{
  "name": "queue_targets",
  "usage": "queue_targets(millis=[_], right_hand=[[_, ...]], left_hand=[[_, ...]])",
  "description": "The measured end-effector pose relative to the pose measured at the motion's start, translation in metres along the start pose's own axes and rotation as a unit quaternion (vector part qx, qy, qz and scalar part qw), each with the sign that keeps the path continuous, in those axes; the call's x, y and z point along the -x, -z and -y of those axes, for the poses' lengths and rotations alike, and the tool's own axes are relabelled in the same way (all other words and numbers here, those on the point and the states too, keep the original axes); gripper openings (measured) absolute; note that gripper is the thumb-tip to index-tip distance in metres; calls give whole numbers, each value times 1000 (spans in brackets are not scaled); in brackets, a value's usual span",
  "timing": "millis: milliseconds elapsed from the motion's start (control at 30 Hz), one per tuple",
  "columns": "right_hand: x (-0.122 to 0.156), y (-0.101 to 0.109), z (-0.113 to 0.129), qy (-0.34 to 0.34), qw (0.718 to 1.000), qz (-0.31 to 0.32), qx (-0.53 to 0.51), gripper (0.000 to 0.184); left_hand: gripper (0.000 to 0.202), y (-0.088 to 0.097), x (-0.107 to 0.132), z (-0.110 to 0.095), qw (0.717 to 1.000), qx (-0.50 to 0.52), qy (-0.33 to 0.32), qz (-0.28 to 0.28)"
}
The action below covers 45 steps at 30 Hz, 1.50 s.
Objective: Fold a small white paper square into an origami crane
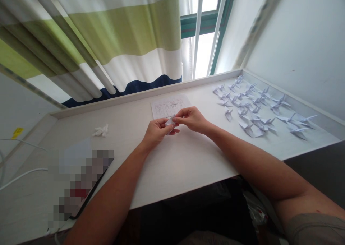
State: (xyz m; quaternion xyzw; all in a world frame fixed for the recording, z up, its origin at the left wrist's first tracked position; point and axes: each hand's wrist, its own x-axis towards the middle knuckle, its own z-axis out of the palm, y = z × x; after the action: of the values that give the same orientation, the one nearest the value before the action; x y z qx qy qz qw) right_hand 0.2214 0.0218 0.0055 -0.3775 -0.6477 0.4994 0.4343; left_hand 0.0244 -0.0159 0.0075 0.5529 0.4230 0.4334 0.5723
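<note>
Over the middle of the white desk [185, 158], both my hands are closed on one small folded piece of white paper [169, 121]. My left hand [156, 133] grips its lower left side between thumb and fingers. From the upper right, my right hand [191, 119] pinches its edge with thumb and forefinger. The fingers hide much of the paper, so its full shape cannot be made out. Just behind the hands lies a printed sheet [164, 106]. On the right part of the desk stand several folded paper cranes [244, 111], apart from my hands.
At the left lie a crumpled white tissue [101, 130] and a dark-edged device [93, 191], partly blurred out. White cables [24, 176] run in from the left edge. A raised rim [145, 94] borders the desk's back, below a striped curtain [129, 33] and a window.
</note>
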Motion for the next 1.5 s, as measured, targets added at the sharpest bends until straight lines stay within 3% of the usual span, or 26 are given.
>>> queue_targets(millis=[167, 333, 667, 900, 1000, 1100, 1200, 1500], right_hand=[[0, 3, 0, 14, 998, 51, -40, 36], [0, 5, 2, 11, 996, 62, -59, 37], [1, 0, 5, 49, 998, -47, -6, 24], [0, -4, -3, 45, 996, -67, -26, 24], [0, -5, -3, 28, 996, -59, -57, 29], [1, -6, -3, -22, 995, 2, -93, 41], [2, -7, -3, -45, 996, 37, -62, 53], [0, -6, -10, 39, 999, 13, 30, 61]], left_hand=[[45, 4, -2, 1, 999, 29, 14, 9], [48, 7, -4, 5, 998, 46, 18, 44], [46, 1, -1, 0, 997, 37, 17, 69], [46, 8, -3, -1, 997, 28, 28, 66], [48, 10, -4, 0, 998, 29, 22, 56], [51, 11, -4, 1, 998, 25, 25, 54], [51, 10, -3, 0, 997, 7, 33, 67], [49, 8, -1, 0, 995, -20, 70, 76]])
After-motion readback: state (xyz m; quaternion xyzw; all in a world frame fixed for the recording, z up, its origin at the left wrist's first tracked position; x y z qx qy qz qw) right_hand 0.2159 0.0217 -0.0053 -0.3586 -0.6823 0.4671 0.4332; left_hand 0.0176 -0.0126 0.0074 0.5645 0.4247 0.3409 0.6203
